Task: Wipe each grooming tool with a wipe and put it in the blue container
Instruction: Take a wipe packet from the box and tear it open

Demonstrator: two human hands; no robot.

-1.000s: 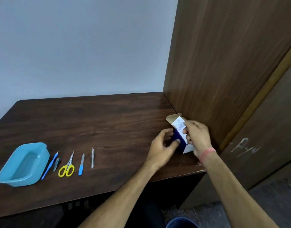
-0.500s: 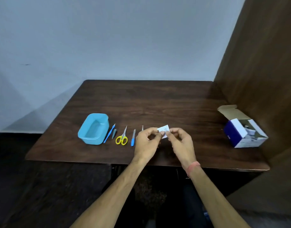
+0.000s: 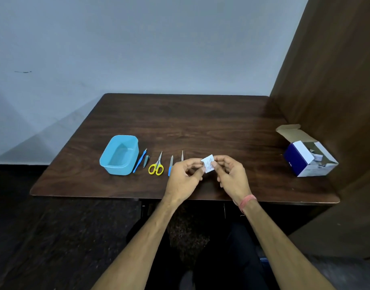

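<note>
One blue container (image 3: pixel 119 155) on the table (image 3: pixel 200 122). Five grooming tools in a row beside it: one blue-handled pick (image 3: pixel 139 160), one nail clipper (image 3: pixel 146 161), one pair of yellow scissors (image 3: pixel 156 165), one blue-handled file (image 3: pixel 170 165), one pair of tweezers (image 3: pixel 182 155). One wipe packet (image 3: pixel 208 163) between my two hands. One open box (image 3: pixel 306 153) at far right

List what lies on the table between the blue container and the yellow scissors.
In the head view, two tools lie between the blue container and the yellow scissors: a blue-handled tool, then a small nail clipper.
</note>
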